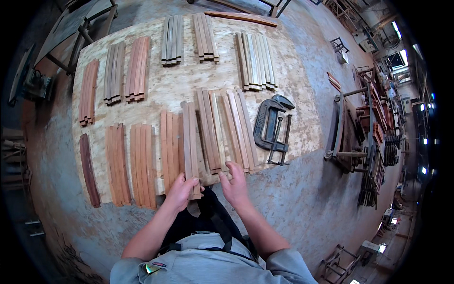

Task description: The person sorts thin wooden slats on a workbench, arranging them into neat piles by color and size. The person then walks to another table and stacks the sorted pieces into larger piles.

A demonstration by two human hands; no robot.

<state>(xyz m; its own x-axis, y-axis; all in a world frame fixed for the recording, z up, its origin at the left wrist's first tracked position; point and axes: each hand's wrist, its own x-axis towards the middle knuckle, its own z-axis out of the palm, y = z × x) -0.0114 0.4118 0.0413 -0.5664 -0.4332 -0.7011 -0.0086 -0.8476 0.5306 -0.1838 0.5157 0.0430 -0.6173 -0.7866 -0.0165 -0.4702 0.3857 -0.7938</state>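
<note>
My left hand (178, 193) is closed round the near end of a small bundle of brown wood strips (189, 142), which reaches past the table's near edge. My right hand (235, 188) has its thumb and fingers apart, at the near ends of a brown and pale strip group (212, 132). Whether its fingertips touch that wood I cannot tell. Just right lies another group of light brown strips (240, 130). Reddish strips (169, 146) lie left of the held bundle, partly covered by it.
Two dark metal C-clamps (268, 124) lie at the right of the stained plywood tabletop (189, 83). More strip groups stand along the far side, including pale ones (257, 61). A dark red strip group (89, 170) lies far left. A wheeled rack (352, 128) stands on the floor at right.
</note>
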